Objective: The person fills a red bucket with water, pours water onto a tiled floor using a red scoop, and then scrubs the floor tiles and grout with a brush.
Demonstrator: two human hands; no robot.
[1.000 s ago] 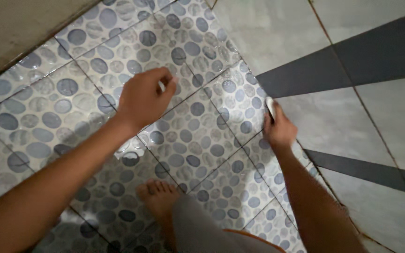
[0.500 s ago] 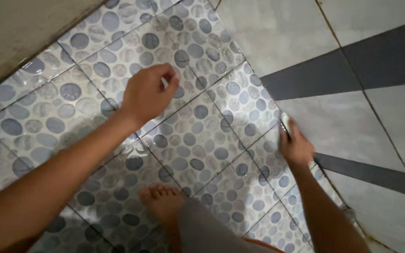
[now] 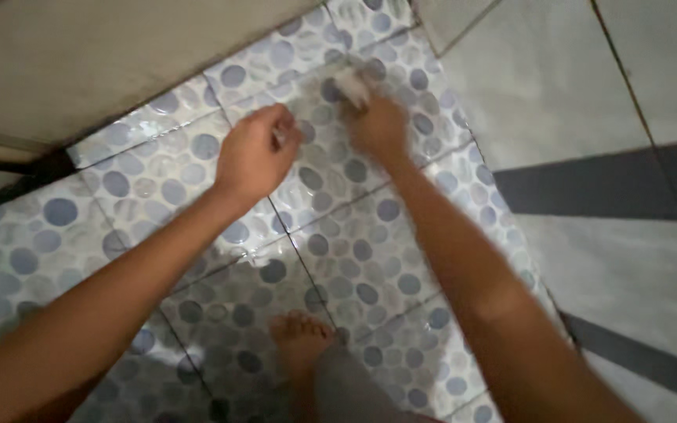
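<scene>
My right hand [image 3: 378, 124] is stretched out over the wet, pebble-patterned floor tiles [image 3: 354, 251]. It is blurred by motion and shut on a small white scrubber [image 3: 352, 84], which is pressed to the tiles near the far corner. My left hand [image 3: 254, 158] hovers just left of it with the fingers curled, pinching a small white piece [image 3: 279, 138] between thumb and fingertips. The two hands are close together but do not touch.
My bare foot [image 3: 301, 333] stands on the tiles at the bottom, with a grey-clad knee [image 3: 346, 388] over it. A pale tiled wall with dark grey stripes [image 3: 589, 184] rises on the right. A beige surface [image 3: 119, 55] borders the floor at the upper left.
My right hand has swept from the foot of the right wall up and left to the far corner, beside my left hand. The view has shifted; the left hand keeps its pinch.
</scene>
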